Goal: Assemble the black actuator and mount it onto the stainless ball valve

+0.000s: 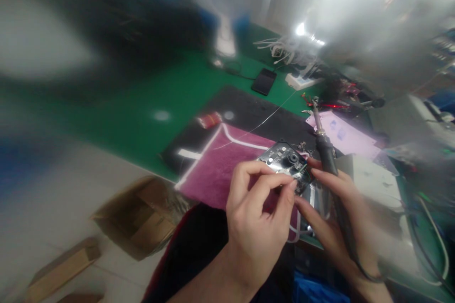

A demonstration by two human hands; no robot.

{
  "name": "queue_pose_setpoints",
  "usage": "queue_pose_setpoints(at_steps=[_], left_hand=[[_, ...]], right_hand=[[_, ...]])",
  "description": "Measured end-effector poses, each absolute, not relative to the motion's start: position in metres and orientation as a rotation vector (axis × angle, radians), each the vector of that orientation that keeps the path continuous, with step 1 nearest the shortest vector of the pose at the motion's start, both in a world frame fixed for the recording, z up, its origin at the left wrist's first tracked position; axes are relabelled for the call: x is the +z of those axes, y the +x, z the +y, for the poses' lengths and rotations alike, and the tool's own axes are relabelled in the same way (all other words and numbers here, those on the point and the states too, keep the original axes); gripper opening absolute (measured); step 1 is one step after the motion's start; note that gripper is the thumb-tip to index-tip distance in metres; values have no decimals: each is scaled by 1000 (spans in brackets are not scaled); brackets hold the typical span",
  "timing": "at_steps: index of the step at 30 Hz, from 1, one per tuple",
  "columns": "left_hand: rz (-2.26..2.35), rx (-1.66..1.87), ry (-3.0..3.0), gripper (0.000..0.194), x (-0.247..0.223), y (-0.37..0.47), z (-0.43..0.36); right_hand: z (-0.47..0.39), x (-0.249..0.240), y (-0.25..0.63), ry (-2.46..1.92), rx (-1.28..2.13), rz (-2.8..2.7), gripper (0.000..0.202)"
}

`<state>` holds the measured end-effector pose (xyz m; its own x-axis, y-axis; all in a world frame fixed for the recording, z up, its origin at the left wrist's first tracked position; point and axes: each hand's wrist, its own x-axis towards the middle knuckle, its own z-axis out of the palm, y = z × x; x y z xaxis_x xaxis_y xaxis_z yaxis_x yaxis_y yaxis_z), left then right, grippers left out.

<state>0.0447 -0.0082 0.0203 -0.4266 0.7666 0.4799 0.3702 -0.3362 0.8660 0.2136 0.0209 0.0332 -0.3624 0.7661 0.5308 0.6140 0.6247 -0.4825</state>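
Two bare hands are held just inside the near edge of the green-topped table [135, 113], above a pinkish-purple cloth with white trim [209, 170]. Risk, as judged: the soldering iron with black handle and bare metal tip [325, 147] is carried across the right hand [343, 208] while a flat black housing with a round fitting [279, 156] is also being held there. If the wrist were turned, the tip could be swung toward fingers or the pink paper sheets [350, 132] beyond; whether it is hot cannot be told. The iron could also be dragged askew by a snag of its dark cable [368, 274]. With the grip shared, the housing could be dropped onto the cloth.

Position: the housing is held between the hands, tilted, beyond the fingertips of the left hand [261, 218]. Its right side is gripped by spread right fingers and thumb. Left thumb and fingertips are pressed together at its near edge; whether anything fine is pinched cannot be told. Farther off, a dark grey mat [241, 102] is crossed by a thin silvery strand [263, 122].
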Motion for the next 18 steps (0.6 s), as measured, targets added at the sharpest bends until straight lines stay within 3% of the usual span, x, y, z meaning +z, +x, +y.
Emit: queue_pose_setpoints(at_steps=[4,10,18], left_hand=[[1583,1845,1461,11,21,47,-5],[1661,1888,1492,10,22,50,-4],[1604,2010,1443,17,13,56,-4]], right_hand=[[18,35,218,-1070,189,-2058,56],[14,42,215,-924,466,-1996,52],[20,56,193,-991,395,-2056,40]])
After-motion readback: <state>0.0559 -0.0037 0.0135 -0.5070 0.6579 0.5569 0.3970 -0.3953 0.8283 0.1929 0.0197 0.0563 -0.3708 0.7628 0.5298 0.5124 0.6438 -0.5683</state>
